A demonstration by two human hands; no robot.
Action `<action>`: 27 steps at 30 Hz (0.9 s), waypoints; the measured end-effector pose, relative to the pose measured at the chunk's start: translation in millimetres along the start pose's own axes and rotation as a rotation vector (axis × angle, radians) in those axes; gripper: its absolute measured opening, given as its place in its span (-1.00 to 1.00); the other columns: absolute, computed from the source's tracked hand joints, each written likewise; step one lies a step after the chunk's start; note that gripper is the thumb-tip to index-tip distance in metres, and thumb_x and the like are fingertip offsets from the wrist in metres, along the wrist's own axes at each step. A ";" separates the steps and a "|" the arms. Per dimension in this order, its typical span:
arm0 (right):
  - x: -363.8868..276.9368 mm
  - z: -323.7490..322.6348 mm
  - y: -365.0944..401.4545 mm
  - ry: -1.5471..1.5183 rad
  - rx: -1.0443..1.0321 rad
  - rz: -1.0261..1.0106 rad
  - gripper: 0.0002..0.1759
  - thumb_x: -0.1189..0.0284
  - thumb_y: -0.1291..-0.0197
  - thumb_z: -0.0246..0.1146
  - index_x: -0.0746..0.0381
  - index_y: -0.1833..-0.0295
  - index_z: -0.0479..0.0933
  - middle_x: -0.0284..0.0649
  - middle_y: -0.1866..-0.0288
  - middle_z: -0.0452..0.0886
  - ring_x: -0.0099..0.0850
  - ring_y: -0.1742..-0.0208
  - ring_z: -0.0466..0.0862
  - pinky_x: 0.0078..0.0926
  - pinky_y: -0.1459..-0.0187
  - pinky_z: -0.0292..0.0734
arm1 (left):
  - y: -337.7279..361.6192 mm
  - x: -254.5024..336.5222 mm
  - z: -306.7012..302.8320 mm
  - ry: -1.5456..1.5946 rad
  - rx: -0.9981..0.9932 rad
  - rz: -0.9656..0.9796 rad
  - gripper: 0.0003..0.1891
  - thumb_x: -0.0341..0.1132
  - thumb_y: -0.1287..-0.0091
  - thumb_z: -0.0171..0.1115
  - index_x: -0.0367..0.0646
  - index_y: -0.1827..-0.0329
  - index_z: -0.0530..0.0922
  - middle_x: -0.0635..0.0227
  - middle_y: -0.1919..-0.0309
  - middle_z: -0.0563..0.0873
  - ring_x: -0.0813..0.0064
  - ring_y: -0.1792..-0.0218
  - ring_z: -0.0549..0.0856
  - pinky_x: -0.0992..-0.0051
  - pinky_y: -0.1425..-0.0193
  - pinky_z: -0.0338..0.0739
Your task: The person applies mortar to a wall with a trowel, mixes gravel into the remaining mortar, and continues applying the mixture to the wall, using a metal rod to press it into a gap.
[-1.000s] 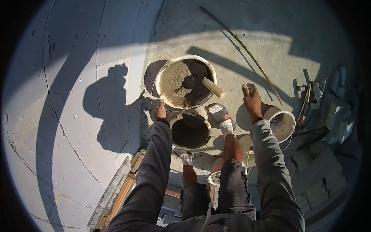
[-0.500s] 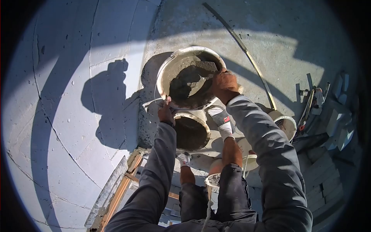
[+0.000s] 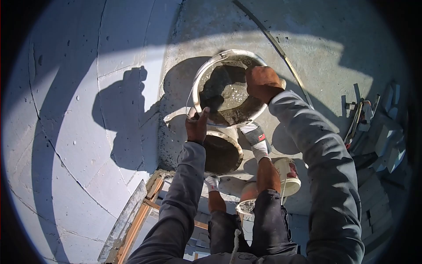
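A large round bucket (image 3: 200,77) with wet grey mortar (image 3: 233,94) inside is in front of me. My left hand (image 3: 197,125) grips its near left rim, thumb over the edge. At the right side of the opening is my right hand (image 3: 263,82), fingers closed; what it holds is hidden behind the hand. The trowel-like blade is not visible. A second bucket (image 3: 238,152), dark inside, stands just below the large one, by my feet.
A pale block wall (image 3: 79,132) rises on the left. A long strip (image 3: 281,53) lies on the concrete floor (image 3: 316,57). Smaller buckets, one white (image 3: 290,185) and one reddish (image 3: 248,191), stand near my legs. Tools (image 3: 355,123) and white blocks (image 3: 384,141) lie at the right.
The large bucket and both hands have shifted right. My right hand has moved over the opening, and the flat blade seen in the mortar before is out of sight.
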State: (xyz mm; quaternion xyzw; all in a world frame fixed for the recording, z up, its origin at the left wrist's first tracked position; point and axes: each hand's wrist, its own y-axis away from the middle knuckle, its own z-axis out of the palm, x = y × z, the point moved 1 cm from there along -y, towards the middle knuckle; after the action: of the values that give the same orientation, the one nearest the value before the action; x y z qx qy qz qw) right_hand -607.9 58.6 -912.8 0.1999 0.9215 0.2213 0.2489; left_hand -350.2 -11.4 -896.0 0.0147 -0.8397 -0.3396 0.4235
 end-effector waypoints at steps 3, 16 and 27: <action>-10.2 4.3 19.8 -0.149 0.050 -0.082 -0.78 0.39 -0.04 0.13 0.30 0.30 0.58 0.02 0.39 0.66 -0.07 0.30 0.70 -0.18 0.24 0.59 | -6.3 -17.2 0.8 -0.151 0.014 0.132 -0.68 -0.18 -0.23 0.36 -0.16 0.51 0.42 0.59 0.66 0.38 0.71 0.58 0.25 0.55 0.51 0.21; -16.7 21.0 90.6 -0.301 -0.077 0.131 -0.65 0.33 -0.10 0.11 0.24 0.01 0.54 0.04 0.31 0.65 -0.10 0.19 0.69 -0.17 0.14 0.59 | -18.9 -31.6 -3.0 0.208 0.042 -0.113 -0.55 0.03 -0.23 0.35 -0.23 0.15 0.61 0.44 0.32 0.64 0.56 0.29 0.56 0.52 0.15 0.45; -14.5 17.5 117.0 0.173 0.146 -0.005 -0.62 0.30 -0.21 0.05 0.16 -0.11 0.47 -0.10 0.04 0.47 -0.20 -0.03 0.45 -0.21 0.05 0.31 | -10.2 46.6 28.0 0.426 -0.042 -0.344 -0.18 0.30 -0.12 0.29 -0.17 -0.25 0.40 0.28 -0.06 0.51 0.32 0.11 0.59 0.20 0.25 0.57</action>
State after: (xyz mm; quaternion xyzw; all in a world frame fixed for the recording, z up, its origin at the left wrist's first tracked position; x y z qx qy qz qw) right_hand -556.5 153.3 -861.7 0.1956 0.9536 0.1693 0.1538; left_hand -403.0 -18.2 -880.8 0.2196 -0.7095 -0.4133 0.5269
